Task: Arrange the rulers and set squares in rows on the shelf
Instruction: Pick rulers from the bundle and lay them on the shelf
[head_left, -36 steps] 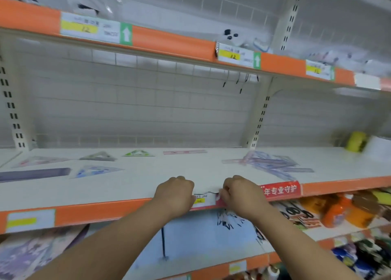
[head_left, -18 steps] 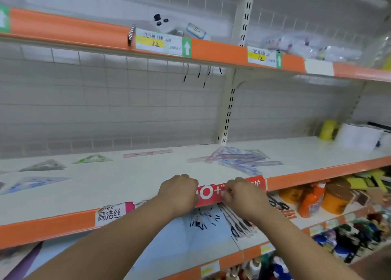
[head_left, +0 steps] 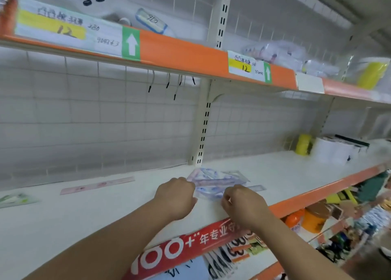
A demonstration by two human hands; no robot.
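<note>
On the shelf (head_left: 63, 227), about midway between its front and back edges, lies a loose pile of rulers and set squares (head_left: 213, 182). My left hand (head_left: 175, 197) is at its left end and my right hand (head_left: 243, 205) at its near side, both with fingers curled; whether they grip a piece I cannot tell. The pieces look thin, light, stiff and slippery, so I would pinch one by its edge. A pink ruler (head_left: 97, 184) lies apart, near the back edge.

Left hand (head_left: 175, 195) and right hand (head_left: 243, 204), fingers curled (grip unclear), at a pile of rulers (head_left: 213, 181) on a white shelf (head_left: 84, 216).
</note>
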